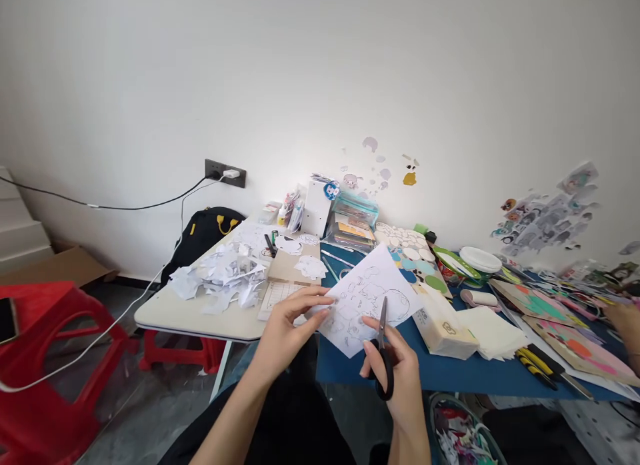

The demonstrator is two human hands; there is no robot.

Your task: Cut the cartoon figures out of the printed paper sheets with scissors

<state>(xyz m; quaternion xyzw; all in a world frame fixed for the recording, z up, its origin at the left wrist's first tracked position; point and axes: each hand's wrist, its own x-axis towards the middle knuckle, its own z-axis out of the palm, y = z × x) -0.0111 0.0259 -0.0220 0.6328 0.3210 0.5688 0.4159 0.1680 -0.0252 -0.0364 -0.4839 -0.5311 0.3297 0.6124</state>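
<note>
My left hand [287, 325] pinches the left edge of a white sheet of paper [373, 298] printed with line drawings, holding it up over the near edge of the blue table [450, 375]. My right hand [397, 368] grips black-handled scissors [383, 348], fingers through the loops. The blades point up into the lower part of the sheet. Both forearms come in from the bottom of the view.
A white table [170, 312] at left carries a heap of paper scraps [225, 275]. The blue table holds a tissue pack [443, 325], yellow-handled pliers [537, 365], plates, card sheets and boxes. A red stool [45, 365] stands at left. Another person's hand [625, 325] shows at the right edge.
</note>
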